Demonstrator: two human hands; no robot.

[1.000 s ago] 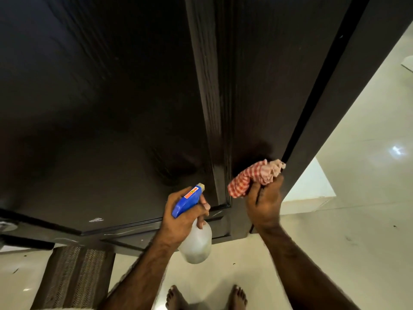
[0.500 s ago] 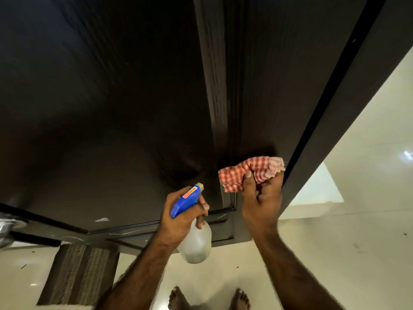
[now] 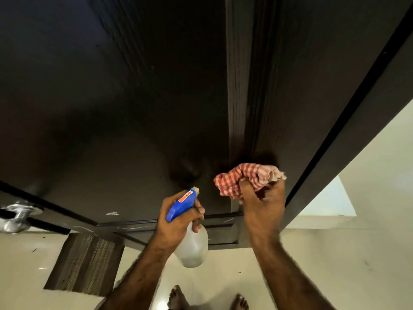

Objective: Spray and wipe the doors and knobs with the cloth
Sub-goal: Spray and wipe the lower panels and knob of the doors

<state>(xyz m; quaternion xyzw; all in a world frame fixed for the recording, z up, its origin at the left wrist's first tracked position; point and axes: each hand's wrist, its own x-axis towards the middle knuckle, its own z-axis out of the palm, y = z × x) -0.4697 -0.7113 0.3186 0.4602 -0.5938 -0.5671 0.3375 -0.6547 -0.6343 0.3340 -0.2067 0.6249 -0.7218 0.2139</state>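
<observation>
Bare feet nearest. Left hand wrapped round the spray bottle, nozzle toward the door. Right hand gripping the bunched checked cloth against the raised stile — best pressed flat, stroked along the grain, moulding edges included. Since half a second ago, cloth shifted slightly left, bottle unmoved. Knob far left — untouched.
</observation>
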